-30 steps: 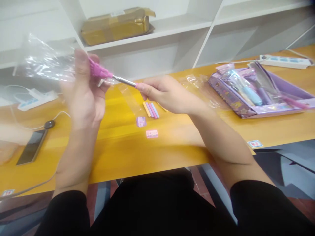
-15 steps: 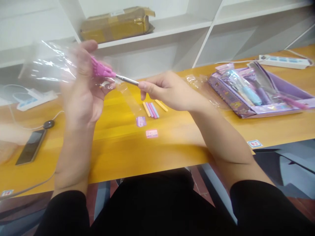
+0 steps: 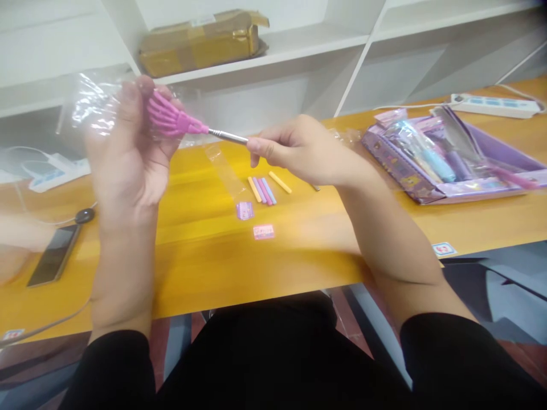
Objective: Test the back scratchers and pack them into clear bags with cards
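My left hand (image 3: pixel 123 154) is raised above the yellow table (image 3: pixel 205 267), its fingers closed on a crinkled clear plastic bag (image 3: pixel 96 102). A pink claw-shaped head on a thin metal rod (image 3: pixel 179 122) sticks out of that bag toward the right. My right hand (image 3: pixel 299 151) pinches the rod's other end between thumb and fingers. Below the hands, several short pastel sticks (image 3: pixel 262 189) and two small printed tags (image 3: pixel 254 219) lie on the table.
A purple gift box (image 3: pixel 453 156) with wrapped items sits at the right, a white power strip (image 3: pixel 491 105) behind it. A phone (image 3: pixel 53 255), cable and another power strip (image 3: pixel 55 168) lie at the left. White shelves behind hold a taped brown parcel (image 3: pixel 200 42).
Both hands have drifted slightly up and right. The pink claw head has come further out of the plastic bag, showing its prongs.
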Tool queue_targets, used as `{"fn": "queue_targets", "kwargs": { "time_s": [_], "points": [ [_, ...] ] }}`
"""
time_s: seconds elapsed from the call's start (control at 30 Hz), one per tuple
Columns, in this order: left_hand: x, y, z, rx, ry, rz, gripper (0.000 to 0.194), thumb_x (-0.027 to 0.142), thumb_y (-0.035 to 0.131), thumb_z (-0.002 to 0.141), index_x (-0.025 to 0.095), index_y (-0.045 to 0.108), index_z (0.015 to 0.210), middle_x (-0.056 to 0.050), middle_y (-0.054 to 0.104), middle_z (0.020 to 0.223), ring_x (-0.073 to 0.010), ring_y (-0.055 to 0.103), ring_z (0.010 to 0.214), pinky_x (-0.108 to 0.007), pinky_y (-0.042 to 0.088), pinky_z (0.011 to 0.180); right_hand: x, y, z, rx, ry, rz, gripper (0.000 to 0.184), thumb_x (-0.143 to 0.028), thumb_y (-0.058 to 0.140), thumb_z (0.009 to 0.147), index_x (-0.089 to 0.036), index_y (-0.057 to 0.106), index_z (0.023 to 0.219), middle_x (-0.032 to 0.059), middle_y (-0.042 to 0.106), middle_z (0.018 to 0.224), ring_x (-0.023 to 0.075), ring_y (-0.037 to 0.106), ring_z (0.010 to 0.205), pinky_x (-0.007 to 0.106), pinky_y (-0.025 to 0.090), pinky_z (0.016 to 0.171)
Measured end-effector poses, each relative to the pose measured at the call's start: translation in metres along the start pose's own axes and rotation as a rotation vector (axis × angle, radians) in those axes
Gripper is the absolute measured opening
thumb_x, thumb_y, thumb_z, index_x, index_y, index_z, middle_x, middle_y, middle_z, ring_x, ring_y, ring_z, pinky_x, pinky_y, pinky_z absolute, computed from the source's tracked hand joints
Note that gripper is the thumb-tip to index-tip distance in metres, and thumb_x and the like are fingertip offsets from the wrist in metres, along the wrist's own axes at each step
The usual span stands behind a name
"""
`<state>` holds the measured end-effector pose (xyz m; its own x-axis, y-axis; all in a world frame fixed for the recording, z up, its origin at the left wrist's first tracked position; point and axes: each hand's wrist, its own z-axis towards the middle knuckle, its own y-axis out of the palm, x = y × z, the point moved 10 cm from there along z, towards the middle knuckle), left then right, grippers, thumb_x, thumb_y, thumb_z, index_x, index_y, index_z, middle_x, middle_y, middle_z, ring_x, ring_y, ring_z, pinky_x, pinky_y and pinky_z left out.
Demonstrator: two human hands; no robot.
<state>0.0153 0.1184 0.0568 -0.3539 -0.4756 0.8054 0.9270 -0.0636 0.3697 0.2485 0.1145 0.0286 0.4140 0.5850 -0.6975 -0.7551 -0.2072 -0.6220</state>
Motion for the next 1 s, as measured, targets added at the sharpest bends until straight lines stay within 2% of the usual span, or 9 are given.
{"fn": "queue_targets", "kwargs": {
  "time_s": [0.13,0.2,0.43,0.63,0.83,1.0],
  "points": [
    [0.002,0.008,-0.001,-0.047,0.011,-0.102,0.023,0.02,0.06,0.119,0.012,0.078,0.107,-0.004,0.078,0.103,-0.0139,0.076,0.099,-0.026,0.066,0.098,0.0,0.0,-0.001,-0.018,-0.006,-0.016,0.074,-0.084,0.06,0.111,-0.015,0.081,0.095,-0.0038,0.041,0.061,0.0101,0.036,0.058,0.029,0.027,0.057],
    [0.003,0.009,-0.001,-0.044,0.022,-0.148,0.022,0.022,0.062,0.119,0.011,0.077,0.107,-0.004,0.078,0.103,-0.0137,0.076,0.098,-0.028,0.065,0.104,-0.001,-0.001,-0.001,-0.018,-0.023,-0.027,0.073,-0.083,0.06,0.111,-0.015,0.082,0.096,-0.0038,0.042,0.062,0.0104,0.036,0.059,0.03,0.027,0.059],
    [0.004,0.005,-0.003,0.022,-0.024,-0.091,0.031,0.019,0.051,0.121,0.018,0.077,0.105,0.002,0.081,0.105,-0.0126,0.074,0.108,-0.028,0.057,0.124,-0.005,-0.002,-0.002,-0.013,-0.044,-0.055,0.071,-0.082,0.062,0.111,-0.015,0.081,0.095,-0.0032,0.043,0.064,0.0111,0.039,0.063,0.031,0.028,0.062],
    [-0.006,0.014,-0.005,0.033,0.012,-0.11,0.038,0.021,0.046,0.123,0.022,0.077,0.101,0.0,0.081,0.104,-0.0141,0.077,0.105,-0.029,0.061,0.114,0.0,-0.001,0.001,0.03,-0.037,-0.055,0.073,-0.083,0.061,0.111,-0.015,0.083,0.097,-0.0035,0.045,0.064,0.0106,0.036,0.062,0.031,0.028,0.062],
    [-0.011,0.026,-0.011,-0.071,0.048,-0.142,0.034,0.029,0.049,0.123,0.022,0.078,0.106,-0.004,0.082,0.113,-0.0185,0.079,0.112,-0.039,0.059,0.12,0.003,0.003,0.004,0.048,-0.049,-0.064,0.077,-0.086,0.057,0.111,-0.015,0.081,0.095,-0.0032,0.044,0.064,0.0112,0.034,0.063,0.032,0.027,0.064],
    [-0.013,0.031,-0.012,-0.101,0.049,-0.184,0.042,0.031,0.041,0.125,0.023,0.077,0.105,-0.003,0.082,0.112,-0.0167,0.079,0.11,-0.034,0.062,0.112,-0.001,0.019,0.007,0.031,-0.054,-0.008,0.083,-0.092,0.051,0.11,-0.016,0.079,0.092,-0.003,0.041,0.062,0.0122,0.036,0.065,0.031,0.028,0.065]
  ]
}}
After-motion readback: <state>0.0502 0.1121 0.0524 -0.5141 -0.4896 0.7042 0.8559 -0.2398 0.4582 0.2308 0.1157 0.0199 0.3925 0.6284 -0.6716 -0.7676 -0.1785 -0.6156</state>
